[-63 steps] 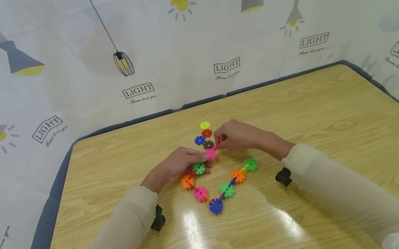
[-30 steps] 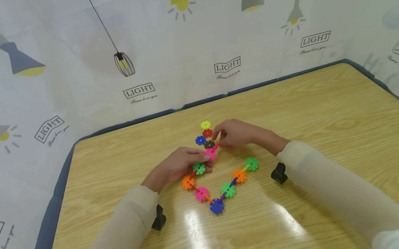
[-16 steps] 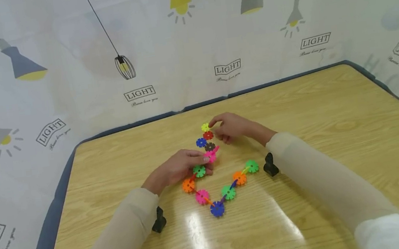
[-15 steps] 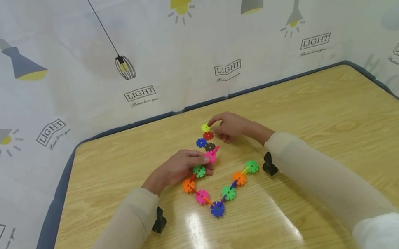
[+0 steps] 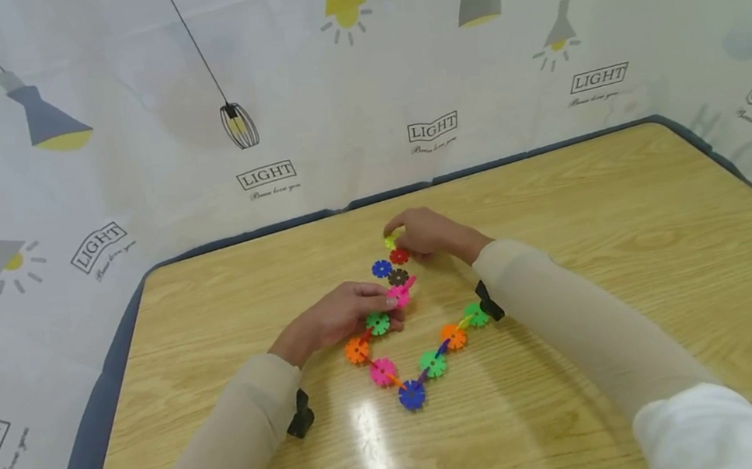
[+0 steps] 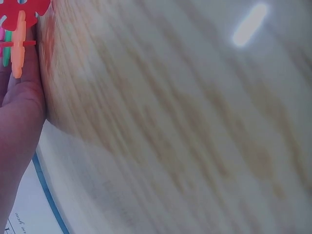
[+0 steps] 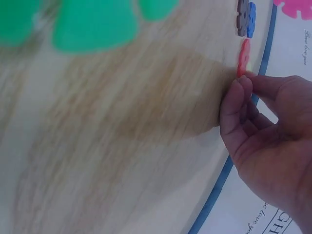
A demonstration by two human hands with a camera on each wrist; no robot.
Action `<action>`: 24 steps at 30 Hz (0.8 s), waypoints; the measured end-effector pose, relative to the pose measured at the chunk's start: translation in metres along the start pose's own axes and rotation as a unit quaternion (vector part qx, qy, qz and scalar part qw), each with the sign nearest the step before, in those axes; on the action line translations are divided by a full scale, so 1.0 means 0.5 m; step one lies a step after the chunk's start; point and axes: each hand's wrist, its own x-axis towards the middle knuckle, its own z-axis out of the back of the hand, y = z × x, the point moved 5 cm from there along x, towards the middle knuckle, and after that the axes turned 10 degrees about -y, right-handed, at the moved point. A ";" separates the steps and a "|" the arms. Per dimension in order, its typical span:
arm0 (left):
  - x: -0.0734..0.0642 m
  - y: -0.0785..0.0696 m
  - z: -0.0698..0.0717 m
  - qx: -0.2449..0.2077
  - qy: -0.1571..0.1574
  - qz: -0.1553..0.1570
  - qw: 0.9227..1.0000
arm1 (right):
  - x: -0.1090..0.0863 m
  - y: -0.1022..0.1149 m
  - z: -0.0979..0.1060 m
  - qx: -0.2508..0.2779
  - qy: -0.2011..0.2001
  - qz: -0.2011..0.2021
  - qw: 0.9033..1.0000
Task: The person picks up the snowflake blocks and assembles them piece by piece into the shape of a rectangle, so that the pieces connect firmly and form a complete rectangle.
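My left hand (image 5: 345, 313) pinches a pink interlocking disc (image 5: 401, 295) at one end of a chain of notched discs. A second pink disc, seen edge-on (image 5: 410, 283), is slotted into it. From there the chain runs past a green disc (image 5: 377, 323) to a blue disc (image 5: 411, 395) nearest me, then up to another green disc (image 5: 476, 314). At the far side, my right hand (image 5: 426, 230) curls its index finger round a loose yellow disc (image 5: 389, 241), partly covering it. Its fingertips also lie right at the edge of a loose red disc (image 7: 243, 57).
Loose brown (image 5: 398, 277) and blue discs (image 5: 382, 268) lie between my hands. The wooden table (image 5: 595, 239) ends at a dark blue edge before a lamp-printed sheet (image 5: 326, 115). Black wrist cameras, such as the left one (image 5: 300, 416), hang under the sleeves.
My right hand has let go of the edge-on pink disc and moved away to the yellow disc. The red disc has shifted slightly right. My left hand has kept its hold.
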 end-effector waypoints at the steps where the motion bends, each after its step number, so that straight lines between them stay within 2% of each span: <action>1: 0.000 -0.001 -0.001 -0.002 0.000 0.001 1.000 | -0.001 0.001 0.003 -0.013 -0.006 0.001 1.000; 7: 0.000 -0.002 -0.002 -0.004 0.001 0.006 1.000 | -0.014 -0.013 0.019 -0.035 -0.026 -0.016 0.999; 10: 0.000 -0.002 -0.001 0.002 -0.001 0.003 1.000 | -0.019 -0.027 0.024 -0.003 -0.023 -0.031 0.999; 19: 0.006 -0.001 -0.001 0.006 -0.015 0.015 1.000 | -0.045 -0.061 0.030 0.071 0.000 -0.038 0.997; 22: 0.005 -0.001 -0.001 0.001 -0.021 0.016 1.000 | -0.062 -0.068 0.031 0.126 0.018 -0.056 0.990; 24: 0.004 -0.001 -0.002 -0.002 -0.025 0.015 1.000 | -0.074 -0.069 0.031 0.170 0.032 -0.065 0.983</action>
